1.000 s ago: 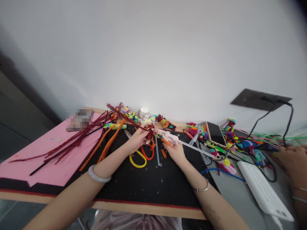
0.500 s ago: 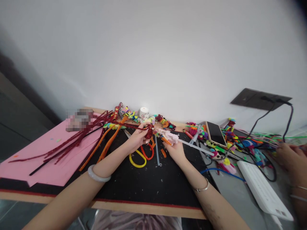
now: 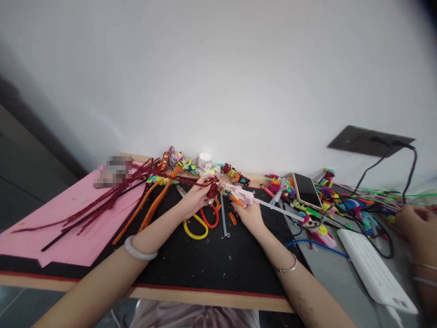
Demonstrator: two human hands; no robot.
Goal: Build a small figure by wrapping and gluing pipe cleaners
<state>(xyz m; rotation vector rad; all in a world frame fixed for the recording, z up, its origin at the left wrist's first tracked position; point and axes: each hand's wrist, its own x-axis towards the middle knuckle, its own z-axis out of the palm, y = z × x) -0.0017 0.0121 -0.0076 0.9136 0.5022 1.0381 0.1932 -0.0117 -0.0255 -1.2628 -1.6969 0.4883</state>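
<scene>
My left hand [image 3: 197, 197] is closed on a dark red, glittery pipe-cleaner piece [image 3: 213, 187], wound into a small bundle, with a strand trailing off to the left. My right hand [image 3: 251, 214] grips a pale pink hot glue gun [image 3: 243, 195]; a long translucent glue stick [image 3: 280, 209] sticks out of its back. The gun's nozzle end is close to the red bundle, but I cannot tell whether they touch. Below the hands lie scissors with yellow and red handles [image 3: 196, 237] and a loose glue stick [image 3: 224, 216] on the black mat [image 3: 218, 269].
Dark red pipe cleaners [image 3: 102, 205] spread over pink sheets [image 3: 44, 214] at left, near orange strips [image 3: 150, 209]. A white roll [image 3: 205, 160] stands by the wall. At right are a phone [image 3: 307, 190], colourful pipe-cleaner figures, a power strip [image 3: 375, 269], cables and another person's hand [image 3: 414, 228].
My hands have hardly moved. The other person's hand at the right edge has shifted slightly.
</scene>
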